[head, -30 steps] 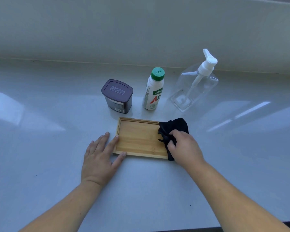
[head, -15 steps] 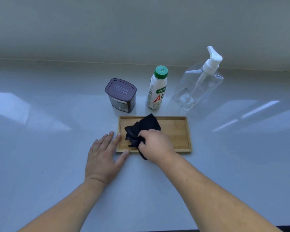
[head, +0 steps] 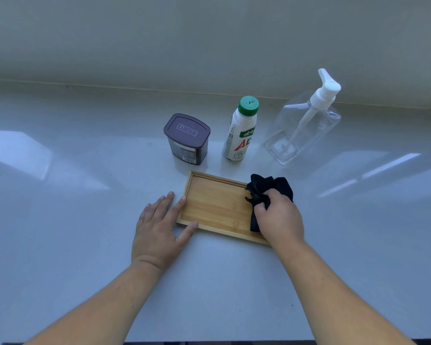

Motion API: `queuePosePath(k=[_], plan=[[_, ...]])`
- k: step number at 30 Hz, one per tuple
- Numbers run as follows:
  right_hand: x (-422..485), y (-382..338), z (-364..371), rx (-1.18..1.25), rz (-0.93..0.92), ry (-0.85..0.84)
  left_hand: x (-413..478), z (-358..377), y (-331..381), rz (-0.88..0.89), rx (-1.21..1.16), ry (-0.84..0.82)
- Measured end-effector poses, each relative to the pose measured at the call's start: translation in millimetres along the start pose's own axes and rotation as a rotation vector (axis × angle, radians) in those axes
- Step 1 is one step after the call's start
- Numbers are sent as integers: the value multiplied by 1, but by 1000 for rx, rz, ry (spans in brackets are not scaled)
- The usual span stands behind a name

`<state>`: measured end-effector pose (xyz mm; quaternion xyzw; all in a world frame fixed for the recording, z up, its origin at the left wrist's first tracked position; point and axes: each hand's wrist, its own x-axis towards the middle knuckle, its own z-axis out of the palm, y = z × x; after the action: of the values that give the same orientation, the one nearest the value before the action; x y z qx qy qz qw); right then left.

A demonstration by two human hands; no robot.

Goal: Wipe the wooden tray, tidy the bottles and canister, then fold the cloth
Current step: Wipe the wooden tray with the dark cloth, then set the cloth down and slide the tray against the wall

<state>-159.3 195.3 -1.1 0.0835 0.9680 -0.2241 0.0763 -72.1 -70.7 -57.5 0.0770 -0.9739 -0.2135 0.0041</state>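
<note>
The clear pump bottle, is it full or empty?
Empty, it seems: the clear pump bottle shows no liquid line, and its dip tube and the counter behind are plainly visible.

Single head-worn view, wide-angle, looking forward and down, close above the tray (head: 217,207), wall behind it at the top, forearms entering from the bottom

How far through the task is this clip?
Nothing looks done. In hand: right hand rubs the bunched black cloth on the wooden tray, left hand bracing it. Left: tidying dark canister, green-capped bottle, clear pump bottle; folding cloth.
</note>
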Motion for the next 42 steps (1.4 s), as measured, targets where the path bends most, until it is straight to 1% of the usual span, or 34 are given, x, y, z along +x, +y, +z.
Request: queuePosePath(k=[4,8,10,12,14,16,19,22,25,27,29,31,33,35,37,40,42], plan=[[-16,-10,2,9,-190,-45,-1,-1,0,7,-3,-25],[-37,-12,-5,87,-293,-70,-1,-9,9,22,3,-41],[-51,-15,-7,44,-431,-109,-6,-16,19,119,0,19],[-70,-18,-5,-61,-613,-177,-16,-22,26,285,-39,58],[-93,-14,0,-164,-770,-253,-31,-29,28,455,-54,-9],[-114,-5,5,-237,-864,-324,-51,-33,24,576,6,-136],[-141,8,12,-310,-945,-396,-81,-36,13,634,83,-293],[-155,13,15,-337,-966,-399,-99,-36,7,644,120,-304],[-157,11,13,-296,-878,-414,-104,-35,9,689,126,-228],[-153,8,9,-213,-794,-426,-102,-33,14,701,99,-169],[-150,5,5,-145,-735,-393,-97,-35,21,668,67,-110],[-146,4,6,-154,-717,-349,-92,-37,27,617,50,-72],[-145,2,7,-193,-689,-367,-89,-37,31,595,32,-125],[-147,0,11,-257,-732,-398,-90,-37,32,629,21,-232],[-149,2,13,-313,-797,-431,-91,-36,33,654,5,-282],[-148,15,9,-332,-876,-455,-90,-36,39,614,-49,-228],[-146,30,5,-369,-944,-446,-87,-33,44,616,21,-235]])
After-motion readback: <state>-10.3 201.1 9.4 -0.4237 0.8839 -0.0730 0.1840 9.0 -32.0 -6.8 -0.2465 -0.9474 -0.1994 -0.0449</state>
